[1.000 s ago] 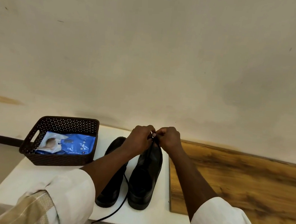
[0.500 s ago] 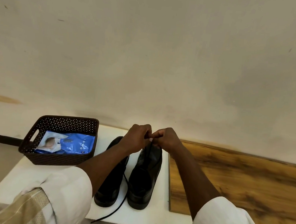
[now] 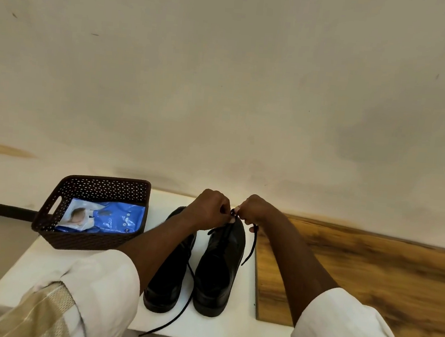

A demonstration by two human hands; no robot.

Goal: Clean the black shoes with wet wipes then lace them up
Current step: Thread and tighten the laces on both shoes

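Observation:
Two black shoes stand side by side on the white table [image 3: 52, 258], heels toward me: the left shoe [image 3: 169, 282] partly behind my forearm, the right shoe [image 3: 219, 271] in front of my hands. My left hand [image 3: 207, 210] and my right hand [image 3: 255, 208] meet over the right shoe's toe end and pinch its black lace [image 3: 250, 245]. One lace end hangs down on the right of the shoe. Another long lace strand [image 3: 174, 318] runs between the shoes and over the table's near edge.
A dark brown perforated basket [image 3: 86, 239] stands at the left of the table with a blue wet wipes pack [image 3: 108, 218] inside. A wooden board [image 3: 368, 280] lies to the right of the shoes. A pale wall rises right behind the table.
My hands have drawn slightly apart over the right shoe. A lace end now hangs free on the shoe's right side, where none showed before.

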